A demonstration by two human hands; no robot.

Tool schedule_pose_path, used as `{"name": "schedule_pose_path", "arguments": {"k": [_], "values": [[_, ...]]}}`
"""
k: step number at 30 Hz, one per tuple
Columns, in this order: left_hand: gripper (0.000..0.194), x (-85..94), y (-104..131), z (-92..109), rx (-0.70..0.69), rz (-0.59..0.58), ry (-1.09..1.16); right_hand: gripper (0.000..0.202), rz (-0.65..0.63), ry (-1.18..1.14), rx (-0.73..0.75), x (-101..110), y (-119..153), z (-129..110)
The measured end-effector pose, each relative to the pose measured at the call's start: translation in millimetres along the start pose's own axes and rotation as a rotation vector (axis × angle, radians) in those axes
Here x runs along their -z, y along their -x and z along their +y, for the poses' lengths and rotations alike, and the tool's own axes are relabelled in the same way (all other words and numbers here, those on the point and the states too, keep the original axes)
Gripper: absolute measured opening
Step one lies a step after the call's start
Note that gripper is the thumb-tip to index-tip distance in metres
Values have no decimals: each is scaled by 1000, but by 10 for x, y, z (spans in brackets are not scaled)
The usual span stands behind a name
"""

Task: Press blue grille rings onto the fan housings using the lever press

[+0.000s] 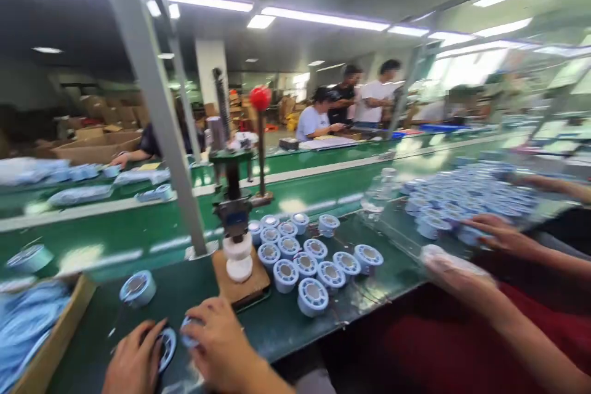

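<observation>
My left hand point(133, 358) grips a light blue round part point(168, 348) at the bottom left, its fingers curled over the part's left side. Close beside it, my right hand point(221, 338) has its fingers round another light blue piece point(188, 331), mostly covered by the hand. A single blue part point(138, 288) with a grey centre rests on the green table behind my left hand. Beyond my right hand stands a hand press point(234, 215) with a red ball knob point(260, 98) and white round tooling over a brown base plate point(226, 286). Several blue parts point(305, 265) sit right of the press.
A cardboard box point(69, 332) with blue bags stands at the left edge. On the right, another person's hands point(498, 234) are near a large group of blue parts point(475, 188). A grey post point(152, 104) rises behind the press. A green conveyor point(314, 181) runs behind; people are beyond it.
</observation>
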State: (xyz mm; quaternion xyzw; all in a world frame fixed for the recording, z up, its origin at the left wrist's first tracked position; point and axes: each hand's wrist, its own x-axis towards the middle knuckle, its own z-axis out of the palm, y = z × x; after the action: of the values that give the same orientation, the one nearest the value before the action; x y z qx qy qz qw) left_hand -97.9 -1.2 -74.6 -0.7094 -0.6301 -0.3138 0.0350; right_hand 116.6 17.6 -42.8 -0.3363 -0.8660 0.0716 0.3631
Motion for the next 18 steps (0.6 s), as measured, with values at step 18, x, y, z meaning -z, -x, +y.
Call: {"name": "schedule_pose_path", "arguments": {"k": [18], "values": [[50, 315, 124, 445, 327, -95, 132, 51, 91, -193, -191, -26, 392, 96]]}}
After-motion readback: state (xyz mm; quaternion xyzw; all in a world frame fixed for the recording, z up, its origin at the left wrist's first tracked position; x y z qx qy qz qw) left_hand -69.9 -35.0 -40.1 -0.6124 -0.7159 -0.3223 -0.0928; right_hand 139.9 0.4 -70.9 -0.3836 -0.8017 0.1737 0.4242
